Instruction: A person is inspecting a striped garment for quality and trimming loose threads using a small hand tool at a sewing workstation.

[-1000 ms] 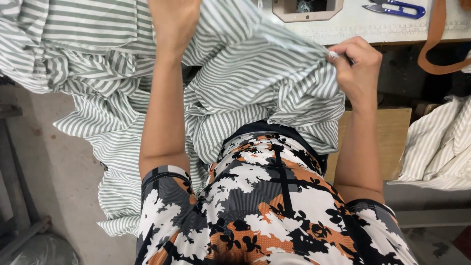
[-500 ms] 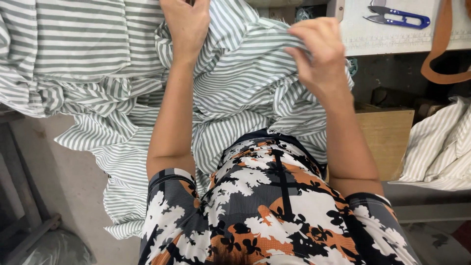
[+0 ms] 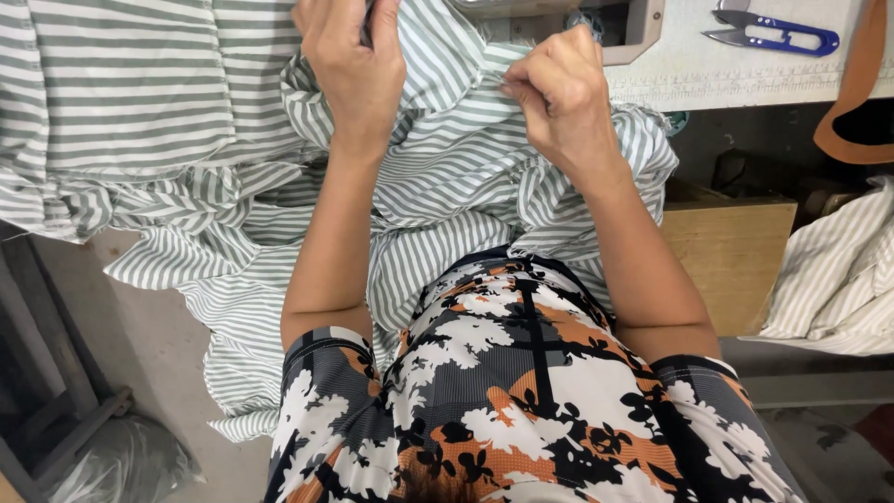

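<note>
A large piece of green-and-white striped fabric (image 3: 140, 140) spreads over the work surface and hangs down over my lap. My left hand (image 3: 352, 65) grips a bunched fold of it near the top middle. My right hand (image 3: 559, 98) pinches another fold of the same fabric just to the right, fingers closed on the cloth. The two hands are close together, about a hand's width apart.
Blue thread snips (image 3: 773, 33) lie on the white table (image 3: 726, 74) at top right, next to a recessed opening (image 3: 633, 28). A brown strap (image 3: 861, 93) hangs off the table edge. A wooden box (image 3: 726, 251) and more striped cloth (image 3: 838, 270) sit at right.
My right hand has moved left and up along the fabric toward my left hand. The left hand has stayed gripping the cloth near the top.
</note>
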